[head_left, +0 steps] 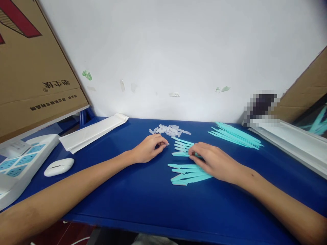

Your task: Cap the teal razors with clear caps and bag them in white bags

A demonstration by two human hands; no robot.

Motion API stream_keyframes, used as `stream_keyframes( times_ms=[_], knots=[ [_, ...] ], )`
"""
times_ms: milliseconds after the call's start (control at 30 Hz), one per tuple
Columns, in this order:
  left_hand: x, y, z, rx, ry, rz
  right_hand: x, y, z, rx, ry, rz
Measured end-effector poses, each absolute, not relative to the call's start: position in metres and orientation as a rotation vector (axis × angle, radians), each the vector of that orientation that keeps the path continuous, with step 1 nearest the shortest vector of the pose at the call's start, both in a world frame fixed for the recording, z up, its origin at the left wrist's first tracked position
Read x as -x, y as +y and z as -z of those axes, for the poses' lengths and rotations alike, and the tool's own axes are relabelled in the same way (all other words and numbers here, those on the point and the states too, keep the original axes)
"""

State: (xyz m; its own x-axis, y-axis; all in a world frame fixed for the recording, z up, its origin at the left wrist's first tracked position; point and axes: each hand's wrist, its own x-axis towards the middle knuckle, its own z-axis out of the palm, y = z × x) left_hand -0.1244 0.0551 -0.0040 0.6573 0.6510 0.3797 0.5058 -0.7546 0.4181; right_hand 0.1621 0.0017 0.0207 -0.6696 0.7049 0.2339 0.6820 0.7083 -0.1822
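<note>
My left hand [148, 148] is closed in a pinch, with a small translucent blade cap just showing at its fingertips. Beyond it lies a loose pile of similar blade caps [169, 130]. To the right, my right hand [213, 160] has thumb and fingers closed on the handle of a teal eyebrow razor [180, 154], whose head points left toward my left hand. Several more teal razors [182, 143] fan out just behind that one. A second group of razors [190, 176] lies nearer me, its handle ends partly hidden under my right hand.
A bundle of teal razors [233, 135] rests at the back right, beside a white tray [301, 146]. On the left are a white packet [94, 132], a white earbud case [59, 167] and a power strip [28, 163]. A cardboard box [38, 64] leans at the left.
</note>
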Motion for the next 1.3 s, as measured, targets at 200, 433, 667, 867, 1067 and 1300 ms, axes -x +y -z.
stream_keyframes(
  times_ms=[200,433,667,867,1067,1300],
  knots=[
    [0.122,0.047,-0.001,-2.165,0.922,-1.056,-0.158,0.0,-0.018,1.081,-2.542,-0.052],
    [0.118,0.044,-0.003,-1.884,0.865,-1.066,-0.157,-0.001,-0.017,1.11,-2.434,-0.107],
    [0.119,0.042,-0.001,-1.916,0.867,-1.098,-0.158,0.001,-0.014,1.066,-2.435,-0.014],
    [0.118,0.043,0.001,-1.874,0.859,-1.146,-0.158,0.0,-0.014,1.113,-2.501,0.059],
    [0.119,0.043,0.002,-1.833,0.836,-1.15,-0.156,-0.004,-0.014,1.148,-2.518,0.095],
    [0.12,0.041,0.001,-1.896,0.84,-1.108,-0.154,-0.003,-0.014,1.145,-2.501,0.17]
  ],
)
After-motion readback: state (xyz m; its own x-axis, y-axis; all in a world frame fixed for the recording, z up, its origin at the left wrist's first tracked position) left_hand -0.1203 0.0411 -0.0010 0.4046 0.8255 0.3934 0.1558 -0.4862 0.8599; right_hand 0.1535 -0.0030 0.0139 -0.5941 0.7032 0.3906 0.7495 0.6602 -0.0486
